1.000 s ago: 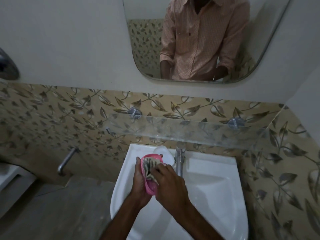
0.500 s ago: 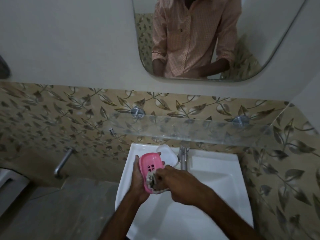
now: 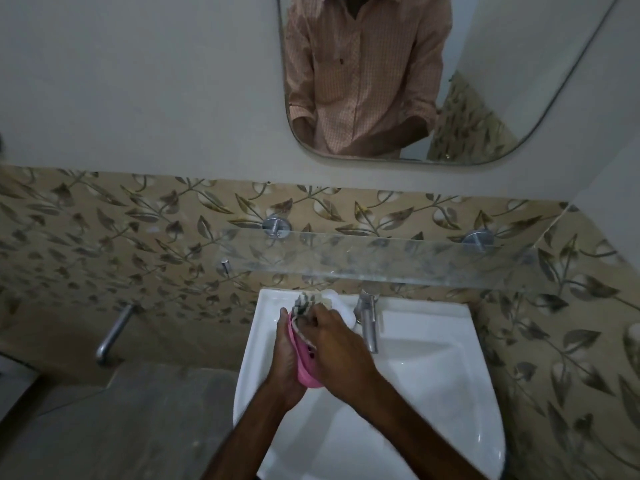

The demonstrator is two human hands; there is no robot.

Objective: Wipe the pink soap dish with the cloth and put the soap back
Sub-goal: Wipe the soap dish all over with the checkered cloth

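Over the left side of the white basin (image 3: 433, 382), my left hand (image 3: 284, 355) holds the pink soap dish (image 3: 304, 370) on edge from its left side. My right hand (image 3: 336, 348) covers most of the dish and grips the striped cloth (image 3: 304, 304), pressing it against the dish's far end. A bunch of cloth sticks out above my fingers. The white soap (image 3: 341, 303) lies on the basin's back ledge just behind the hands, partly hidden by the cloth.
A chrome tap (image 3: 369, 318) stands right of my hands on the basin's back ledge. A glass shelf (image 3: 381, 261) juts out above it, under a wall mirror (image 3: 433, 81). A metal pipe (image 3: 114, 334) sticks out of the tiled wall at left.
My right hand has slid the cloth from the dish's near end up to its far end. The dish has turned more on edge, so less pink shows.
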